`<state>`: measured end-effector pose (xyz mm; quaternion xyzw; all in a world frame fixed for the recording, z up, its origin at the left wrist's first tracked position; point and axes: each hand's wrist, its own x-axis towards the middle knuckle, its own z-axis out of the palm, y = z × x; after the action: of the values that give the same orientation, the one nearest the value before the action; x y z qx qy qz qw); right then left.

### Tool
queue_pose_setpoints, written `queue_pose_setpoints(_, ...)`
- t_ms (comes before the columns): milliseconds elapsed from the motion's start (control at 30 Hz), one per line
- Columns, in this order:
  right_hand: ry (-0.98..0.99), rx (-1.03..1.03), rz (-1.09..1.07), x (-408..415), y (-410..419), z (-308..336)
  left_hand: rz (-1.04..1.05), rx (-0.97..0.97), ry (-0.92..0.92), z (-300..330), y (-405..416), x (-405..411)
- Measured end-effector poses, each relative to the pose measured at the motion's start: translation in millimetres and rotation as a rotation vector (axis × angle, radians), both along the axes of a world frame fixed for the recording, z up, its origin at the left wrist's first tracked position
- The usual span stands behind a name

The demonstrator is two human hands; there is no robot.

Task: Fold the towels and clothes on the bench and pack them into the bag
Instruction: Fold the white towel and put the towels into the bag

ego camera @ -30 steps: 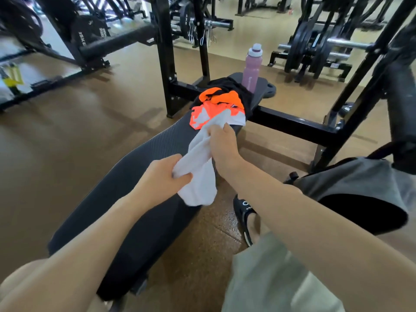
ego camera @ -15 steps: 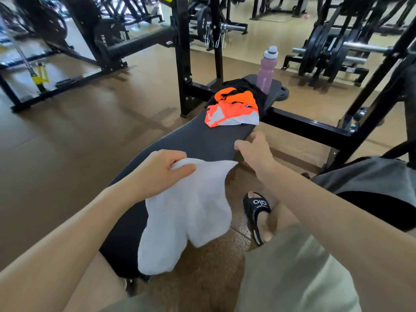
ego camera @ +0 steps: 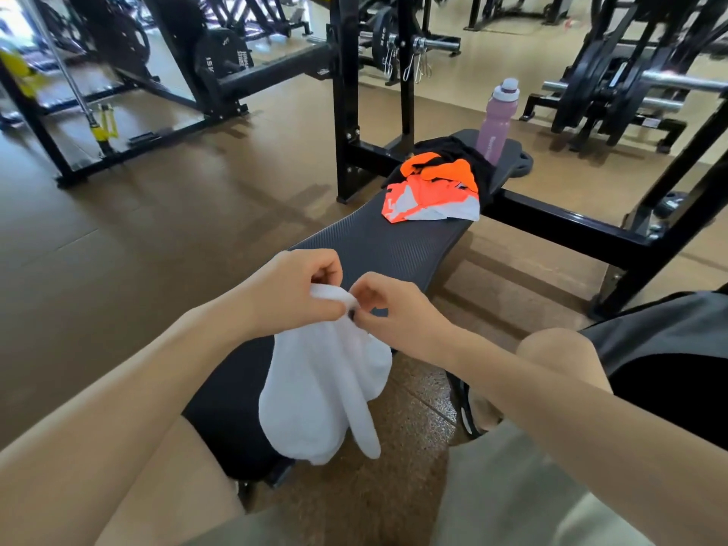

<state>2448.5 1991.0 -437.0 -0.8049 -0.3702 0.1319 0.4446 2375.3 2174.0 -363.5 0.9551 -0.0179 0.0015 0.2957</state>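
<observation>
A white towel (ego camera: 323, 388) hangs bunched over the near part of the black bench (ego camera: 378, 246). My left hand (ego camera: 291, 289) grips its top edge. My right hand (ego camera: 390, 309) pinches the same edge right beside it, the two hands almost touching. Farther along the bench lies a pile of orange, white and black clothes (ego camera: 433, 187). A dark grey bag (ego camera: 665, 348) sits at the right, its opening partly behind my right arm.
A pink water bottle (ego camera: 497, 116) stands on the bench's far end behind the clothes. Black rack uprights (ego camera: 346, 92) and a crossbar (ego camera: 559, 226) flank the bench. Weight plates and machines fill the background. My sandalled foot (ego camera: 472, 411) rests on the brown floor.
The towel came off the clothes pile toward me. My right hand, apart from the towel half a second ago, has come in to pinch its top edge beside my left hand.
</observation>
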Motion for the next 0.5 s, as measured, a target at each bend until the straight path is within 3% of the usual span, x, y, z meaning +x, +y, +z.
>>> queue_pose_setpoints(267, -0.161, -0.063, -0.101, -1.2, 12.6, -3.5, -0.007, 0.019, -0.042, -1.3, -3.9, 3.8)
queue_pose_setpoints(400, -0.338, -0.159, -0.127, 9.7, 6.0, -0.5, 0.015, 0.208, -0.044, -1.7, 4.9, 4.1)
queue_pose_setpoints(500, -0.333, -0.155, -0.147, 19.7, 1.1, 6.4, 0.066, 0.336, -0.115, -5.7, 7.7, 4.5)
